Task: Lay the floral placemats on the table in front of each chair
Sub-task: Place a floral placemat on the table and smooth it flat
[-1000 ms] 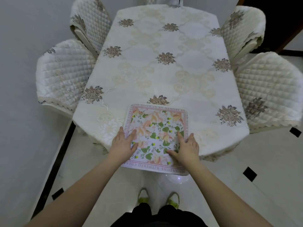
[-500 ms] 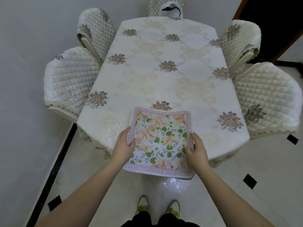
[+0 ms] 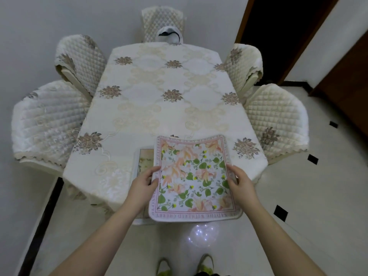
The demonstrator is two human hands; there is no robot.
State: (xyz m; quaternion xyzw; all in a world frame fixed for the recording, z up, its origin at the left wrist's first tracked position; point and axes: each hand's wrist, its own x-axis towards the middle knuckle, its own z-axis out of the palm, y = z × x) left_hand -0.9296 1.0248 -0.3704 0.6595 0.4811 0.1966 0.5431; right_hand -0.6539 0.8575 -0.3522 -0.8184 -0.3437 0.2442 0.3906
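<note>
Two hands hold one floral placemat (image 3: 194, 177) at the 6 o'clock end of the counter (image 3: 159, 108), its near edge hanging out past the counter's edge over the floor. The left hand (image 3: 142, 181) grips the mat's left edge at 9 o'clock, thumb on top and fingers curled beneath; the right hand (image 3: 240, 181) grips the right edge at 3 o'clock in the same way. Printed along the mat's pink border are words: the far edge at 12 o'clock reads "WATCH IN MY MEMORY", and the near edge, upside down from this view, reads "WITHERED CHERRY"; the rest is too curved or small to read. Under the mat, showing at its 9 o'clock side, lies a second placemat (image 3: 143, 160) flat on the cloth, paler, with its print unclear. Five quilted chairs (image 3: 45, 120) ring the counter, and a white cap (image 3: 169, 35) sits at 12 o'clock.
</note>
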